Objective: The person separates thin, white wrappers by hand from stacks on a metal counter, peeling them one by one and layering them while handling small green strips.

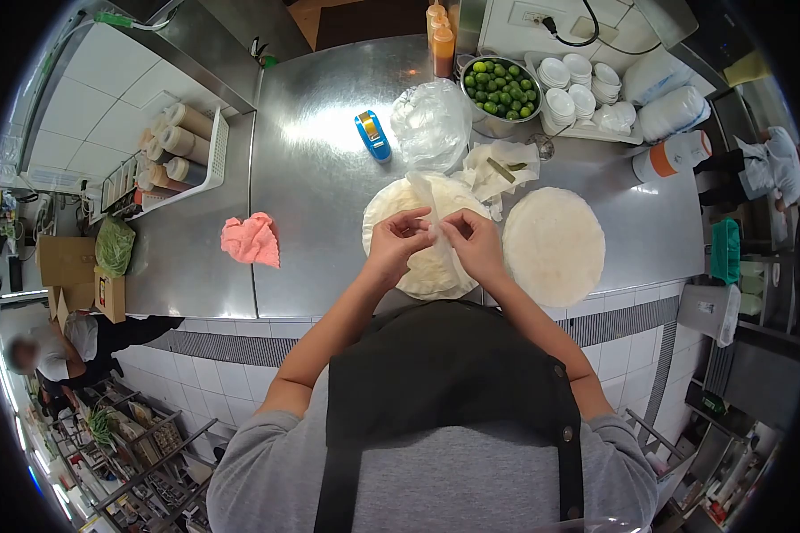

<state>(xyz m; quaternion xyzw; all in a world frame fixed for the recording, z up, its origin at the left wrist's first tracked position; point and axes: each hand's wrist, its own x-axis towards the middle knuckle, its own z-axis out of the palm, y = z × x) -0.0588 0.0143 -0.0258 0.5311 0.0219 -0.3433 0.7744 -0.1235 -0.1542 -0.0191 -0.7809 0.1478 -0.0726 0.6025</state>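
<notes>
Over a round stack of thin white sheets [387, 202] at the counter's near edge, both hands pinch one thin translucent sheet [424, 188] that stands up between them. My left hand [401, 238] grips it from the left, my right hand [469, 238] from the right, the fingertips close together. Just right of my right hand lies a second round white stack [554, 247]. Crumpled pale wrapping with green strips [501, 171] lies behind the two stacks.
Farther back are a clear plastic bag [431, 124], a blue tape dispenser [372, 136], a bowl of limes [501, 90] and white lidded cups [581, 89]. A pink cloth [251, 240] and a bottle rack [187, 169] are left. Other people stand at both sides.
</notes>
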